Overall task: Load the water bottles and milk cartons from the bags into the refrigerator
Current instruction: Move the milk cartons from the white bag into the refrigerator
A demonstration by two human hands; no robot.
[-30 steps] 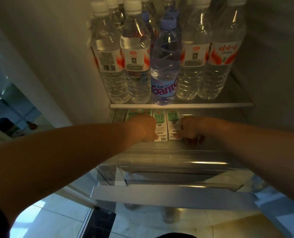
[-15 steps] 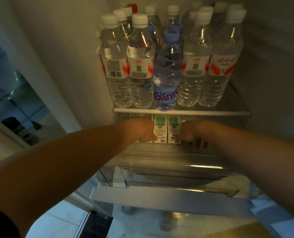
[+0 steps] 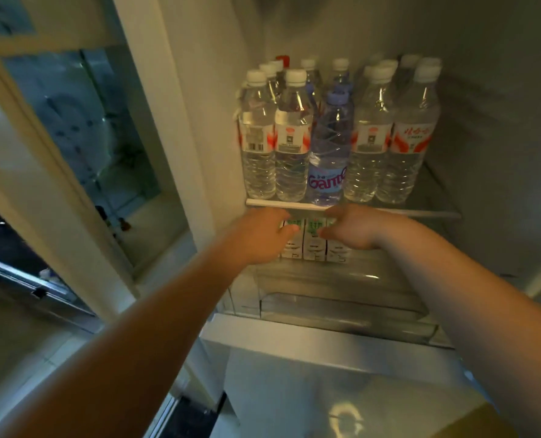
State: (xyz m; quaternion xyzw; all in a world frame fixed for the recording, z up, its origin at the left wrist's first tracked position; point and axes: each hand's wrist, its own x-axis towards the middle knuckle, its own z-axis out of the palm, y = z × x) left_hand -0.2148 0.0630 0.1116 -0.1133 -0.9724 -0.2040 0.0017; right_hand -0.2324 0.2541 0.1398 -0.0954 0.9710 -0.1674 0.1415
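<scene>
Several white and green milk cartons [image 3: 312,243] stand in a row on the lower fridge shelf, just under the glass shelf [image 3: 421,213]. My left hand [image 3: 258,235] grips the cartons at the row's left end. My right hand [image 3: 353,229] grips the carton at the right end. Several clear water bottles [image 3: 289,143] with white caps fill the glass shelf above, and one bluish bottle [image 3: 329,159] stands among them at the front.
A clear crisper drawer [image 3: 342,298] sits below the carton shelf. The fridge's white left wall [image 3: 199,121] and right wall [image 3: 500,153] close in the shelves. The lower compartment door [image 3: 342,399] lies beneath, with tiled floor at lower left.
The view has tilted up and pulled back, showing more of the bottles. Both hands have risen from the cartons' bases to grip their upper parts at the row's ends.
</scene>
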